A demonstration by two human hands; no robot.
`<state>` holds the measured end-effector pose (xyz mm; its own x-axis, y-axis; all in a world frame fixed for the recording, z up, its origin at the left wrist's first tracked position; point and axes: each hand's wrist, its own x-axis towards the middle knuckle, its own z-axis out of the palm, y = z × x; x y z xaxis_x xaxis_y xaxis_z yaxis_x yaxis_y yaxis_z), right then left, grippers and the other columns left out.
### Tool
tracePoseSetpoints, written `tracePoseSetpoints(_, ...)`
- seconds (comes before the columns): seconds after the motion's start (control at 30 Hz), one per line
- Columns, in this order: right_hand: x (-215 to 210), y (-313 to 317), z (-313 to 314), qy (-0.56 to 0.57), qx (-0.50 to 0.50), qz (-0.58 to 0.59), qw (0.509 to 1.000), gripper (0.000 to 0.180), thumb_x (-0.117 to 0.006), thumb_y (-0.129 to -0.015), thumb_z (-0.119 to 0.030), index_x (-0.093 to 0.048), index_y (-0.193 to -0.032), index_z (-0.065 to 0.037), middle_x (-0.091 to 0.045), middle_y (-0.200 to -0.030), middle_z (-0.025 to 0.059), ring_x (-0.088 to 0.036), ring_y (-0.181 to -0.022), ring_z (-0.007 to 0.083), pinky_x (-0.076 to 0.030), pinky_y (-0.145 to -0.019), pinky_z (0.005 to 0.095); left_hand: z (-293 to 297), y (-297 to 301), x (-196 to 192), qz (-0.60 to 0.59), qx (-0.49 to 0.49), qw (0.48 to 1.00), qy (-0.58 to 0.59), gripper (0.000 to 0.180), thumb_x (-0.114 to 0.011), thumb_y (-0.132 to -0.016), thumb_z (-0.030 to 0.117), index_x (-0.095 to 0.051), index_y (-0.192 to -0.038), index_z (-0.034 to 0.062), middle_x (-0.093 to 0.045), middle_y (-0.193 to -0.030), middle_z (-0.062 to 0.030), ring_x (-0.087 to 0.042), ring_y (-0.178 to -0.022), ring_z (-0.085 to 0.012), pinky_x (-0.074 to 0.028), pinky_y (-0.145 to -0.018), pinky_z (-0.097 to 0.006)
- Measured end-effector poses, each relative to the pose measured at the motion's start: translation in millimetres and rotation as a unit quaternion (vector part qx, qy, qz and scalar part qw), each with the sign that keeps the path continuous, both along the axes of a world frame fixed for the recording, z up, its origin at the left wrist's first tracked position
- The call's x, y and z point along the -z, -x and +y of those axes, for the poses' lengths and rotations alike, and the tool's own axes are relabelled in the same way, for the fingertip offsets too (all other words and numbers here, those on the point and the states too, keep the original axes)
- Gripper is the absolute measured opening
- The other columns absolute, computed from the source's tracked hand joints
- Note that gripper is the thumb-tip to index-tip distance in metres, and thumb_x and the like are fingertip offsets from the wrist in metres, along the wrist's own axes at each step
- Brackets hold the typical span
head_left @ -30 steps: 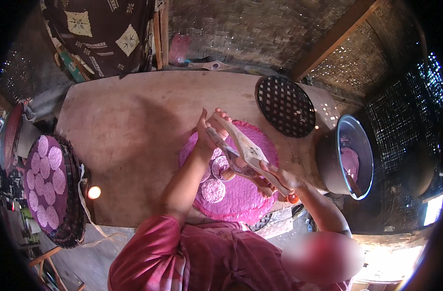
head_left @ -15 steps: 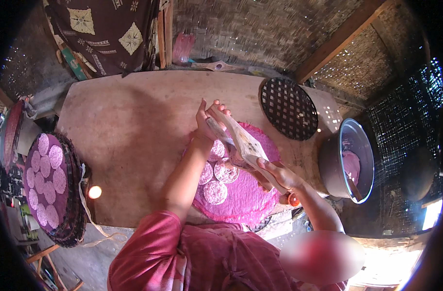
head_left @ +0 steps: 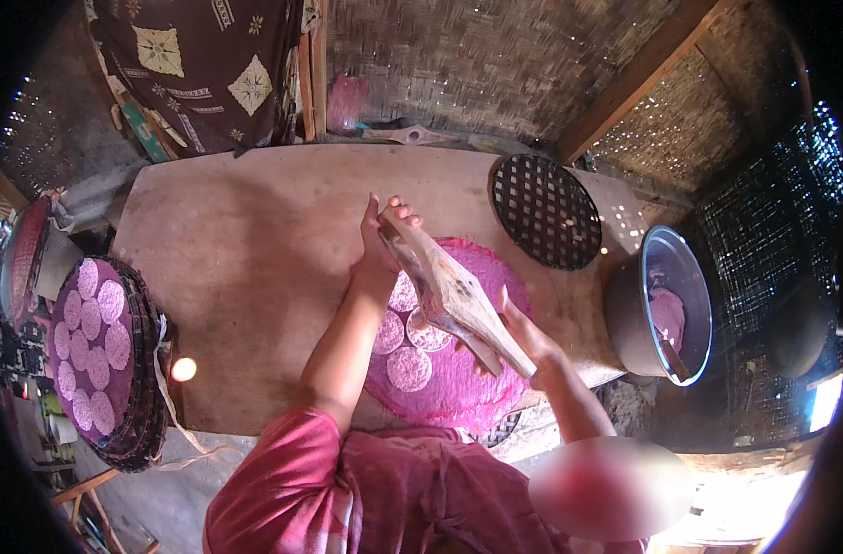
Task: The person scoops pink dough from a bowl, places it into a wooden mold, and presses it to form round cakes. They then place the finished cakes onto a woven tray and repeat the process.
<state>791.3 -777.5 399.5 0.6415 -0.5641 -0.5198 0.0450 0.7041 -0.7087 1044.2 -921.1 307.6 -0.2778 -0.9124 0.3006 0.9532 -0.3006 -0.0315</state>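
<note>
My left hand (head_left: pixel 384 231) is wrapped round the upper end of a two-handled wooden press (head_left: pixel 451 282). It is held slantwise over a round pink mat (head_left: pixel 486 406) with frayed edges. At the press's lower end, my right hand (head_left: pixel 537 346) has its fingers curled beneath and its thumb raised. Fingertips show on the far side of the wood. Several round, rough-textured pink cakes (head_left: pixel 408 368) lie on the mat, left of the press. One cake (head_left: pixel 429 332), partly hidden by the press, appears to have a ring round it.
A round dark lattice tray (head_left: pixel 546 208) lies at the table's back right. A grey bucket (head_left: pixel 624 314) with pink dough (head_left: pixel 669 314) and a utensil stands at the right. Stacked round trays (head_left: pixel 149 388), the top one bearing several pink cakes, stand left of the wooden table (head_left: pixel 237 277).
The press has moved slightly left, its lower end most of all. My right hand has shifted up and left, its thumb now lifted. An orange round spot beside it is no longer visible.
</note>
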Motion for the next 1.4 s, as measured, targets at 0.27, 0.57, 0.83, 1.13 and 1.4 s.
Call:
tracePoseSetpoints(0.27, 69.9, -36.3, -13.2, -0.093, 0.083, -0.295, 0.947, 0.071, -0.041, -0.095, -0.061, -0.045, -0.136, -0.003, -0.063, -0.105, 0.0227, -0.067, -0.063, 0.0267, -0.062, -0.056, 0.0385, 2.2, 1.1, 8.0, 0.085, -0.068, 0.994, 0.014, 0.023, -0.051, -0.099, 0.034, -0.059, -0.090, 0.0135, -0.060, -0.077, -0.0015, -0.058, -0.079, -0.0222, -0.051, -0.074, -0.033)
tracePoseSetpoints(0.57, 103.7, -40.6, -35.7, 0.768, -0.009, 0.381, 0.515, 0.035, -0.063, -0.085, -0.022, -0.059, -0.114, -0.003, -0.067, -0.099, 0.0183, -0.066, -0.086, 0.0332, -0.055, -0.069, 0.0367, -2.4, -62.8, -49.1, 0.059, -0.130, 0.984, 0.102, 0.036, -0.044, -0.100, 0.047, -0.059, -0.091, 0.0152, -0.060, -0.080, -0.0019, -0.056, -0.083, -0.0233, -0.048, -0.055, -0.030)
tracePoseSetpoints(0.83, 103.0, -24.6, -34.1, 0.657, -0.112, 0.470, 0.579, 0.016, -0.056, -0.079, -0.012, -0.067, -0.073, -0.001, -0.066, -0.070, 0.0175, -0.068, -0.067, 0.0346, -0.057, -0.063, 0.0438, 77.3, -141.8, -127.6, 0.017, -0.069, 0.958, 0.276, 0.052, -0.032, -0.101, 0.053, -0.067, -0.088, 0.0163, -0.067, -0.079, -0.0007, -0.059, -0.075, -0.0196, -0.043, -0.072, -0.038)
tracePoseSetpoints(1.13, 88.3, -10.8, -69.9, 0.607, 0.005, 0.517, 0.603, 0.015, -0.057, -0.080, -0.012, -0.064, -0.071, -0.001, -0.062, -0.073, 0.0228, -0.065, -0.067, 0.0395, -0.053, -0.059, 0.0452, 137.9, -171.8, -157.8, -0.086, -0.106, 0.938, 0.319, 0.073, -0.021, -0.100, 0.059, -0.073, -0.084, 0.0097, -0.071, -0.072, -0.0110, -0.068, -0.057, -0.0248, -0.045, -0.053, -0.032)
tracePoseSetpoints(1.4, 109.3, -30.5, -140.6, 0.574, -0.005, 0.579, 0.579, 0.014, -0.058, -0.077, -0.008, -0.066, -0.070, 0.001, -0.064, -0.074, 0.0250, -0.066, -0.071, 0.0411, -0.054, -0.068, 0.0498, 108.6, -137.9, -161.7, -0.046, -0.044, 0.932, 0.356, 0.082, -0.015, -0.098, 0.064, -0.074, -0.089, 0.0068, -0.072, -0.077, -0.0162, -0.070, -0.066, -0.0321, -0.050, -0.057, -0.034)
